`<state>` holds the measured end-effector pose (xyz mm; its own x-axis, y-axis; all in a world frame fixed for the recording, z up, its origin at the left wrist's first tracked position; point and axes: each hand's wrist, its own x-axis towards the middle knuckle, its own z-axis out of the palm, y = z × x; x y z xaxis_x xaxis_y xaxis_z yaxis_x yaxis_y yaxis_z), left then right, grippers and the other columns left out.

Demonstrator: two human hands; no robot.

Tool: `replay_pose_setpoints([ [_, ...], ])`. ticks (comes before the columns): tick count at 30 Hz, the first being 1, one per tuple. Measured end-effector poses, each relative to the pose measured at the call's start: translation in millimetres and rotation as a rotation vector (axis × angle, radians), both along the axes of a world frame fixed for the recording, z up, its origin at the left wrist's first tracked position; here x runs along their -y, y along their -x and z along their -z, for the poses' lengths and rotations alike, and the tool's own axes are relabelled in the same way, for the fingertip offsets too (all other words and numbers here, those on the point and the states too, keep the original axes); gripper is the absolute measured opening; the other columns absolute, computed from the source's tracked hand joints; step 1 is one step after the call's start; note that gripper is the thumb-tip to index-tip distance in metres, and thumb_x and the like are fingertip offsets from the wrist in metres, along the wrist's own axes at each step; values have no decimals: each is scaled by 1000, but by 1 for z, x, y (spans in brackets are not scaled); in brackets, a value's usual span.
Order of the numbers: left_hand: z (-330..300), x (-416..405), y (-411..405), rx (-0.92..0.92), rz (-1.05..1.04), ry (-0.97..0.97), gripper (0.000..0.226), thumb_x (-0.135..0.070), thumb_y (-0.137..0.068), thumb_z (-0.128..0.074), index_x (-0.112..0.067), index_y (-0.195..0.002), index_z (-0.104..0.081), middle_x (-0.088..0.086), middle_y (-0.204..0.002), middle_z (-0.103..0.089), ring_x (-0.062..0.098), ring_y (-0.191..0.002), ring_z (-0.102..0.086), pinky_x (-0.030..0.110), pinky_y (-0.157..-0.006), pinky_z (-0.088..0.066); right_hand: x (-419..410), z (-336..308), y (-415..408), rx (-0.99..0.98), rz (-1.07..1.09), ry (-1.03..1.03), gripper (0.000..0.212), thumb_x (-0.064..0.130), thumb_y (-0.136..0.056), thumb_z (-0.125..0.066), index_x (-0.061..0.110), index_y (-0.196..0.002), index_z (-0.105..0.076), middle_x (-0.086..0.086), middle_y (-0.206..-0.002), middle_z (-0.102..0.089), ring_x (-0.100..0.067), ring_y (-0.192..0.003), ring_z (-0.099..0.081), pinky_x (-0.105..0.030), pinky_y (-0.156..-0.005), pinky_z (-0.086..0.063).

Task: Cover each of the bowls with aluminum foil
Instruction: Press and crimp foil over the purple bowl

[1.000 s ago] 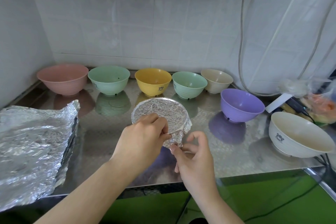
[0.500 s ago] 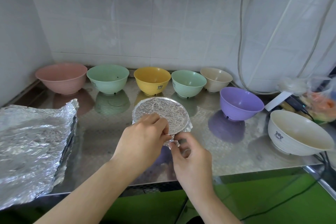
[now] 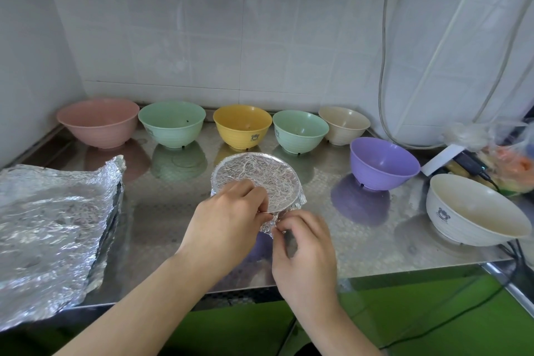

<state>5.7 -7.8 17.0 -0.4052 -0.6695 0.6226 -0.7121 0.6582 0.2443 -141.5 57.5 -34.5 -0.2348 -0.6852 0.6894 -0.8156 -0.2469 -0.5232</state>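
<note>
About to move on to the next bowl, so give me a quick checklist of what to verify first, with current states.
1. Foil flat across the top of the foil-covered bowl: ok.
2. Near-side foil edge tucked down: not ok; the right hand pinches a loose flap there, and the left hand holds the rim.
3. Far-side edge sealed: cannot tell.
4. Spare foil sheets within reach at the left: ok.
5. Other bowls uncovered and upright, from the pink bowl to the large white bowl: ok.
6. Purple bowl closest for next: ok.
</note>
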Motion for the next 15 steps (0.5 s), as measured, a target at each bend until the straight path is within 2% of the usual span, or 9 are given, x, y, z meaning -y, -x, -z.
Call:
replay_pose_setpoints([
  [5,0,0,0,-1,11,0,26,-30,-80,-84,-25,-80,-58,-12,-81,-53,11,-77,-54,34,-44,-49,2,5,0,-7,28,-65,26,3,-89,-78,22,-82,-61,13,-75,-57,-9,-72,-55,-26,-61,-43],
  [7,0,0,0,-2,18,-2,25,-31,-81,-83,-24,-80,-58,-12,-81,-53,11,-77,-55,34,-45,-49,2,5,0,41,22,-93,24,6,-91,-76,25,-87,-61,13,-73,-61,-7,-65,-55,-22,-57,-41],
  [10,0,0,-1,0,25,-9,25,-31,-82,-82,-25,-81,-58,-12,-82,-53,11,-79,-55,34,-46,-49,2,-2,-1,284,-56,-183,20,10,-94,-77,28,-94,-68,18,-81,-71,-6,-70,-67,-13,-62,-45],
  [12,0,1,-2,6,31,-13,24,-32,-83,-81,-26,-82,-58,-12,-83,-53,10,-80,-55,33,-47,-49,2,-8,-1,403,-111,-238,21,10,-95,-77,29,-90,-72,19,-81,-74,-7,-75,-70,-15,-66,-50],
  [15,-1,1,-3,6,40,-20,22,-35,-84,-78,-27,-83,-57,-12,-83,-53,10,-82,-53,32,-49,-48,6,-10,4,488,-163,-281,24,6,-96,-75,25,-81,-73,10,-75,-72,-13,-69,-67,-21,-66,-51],
])
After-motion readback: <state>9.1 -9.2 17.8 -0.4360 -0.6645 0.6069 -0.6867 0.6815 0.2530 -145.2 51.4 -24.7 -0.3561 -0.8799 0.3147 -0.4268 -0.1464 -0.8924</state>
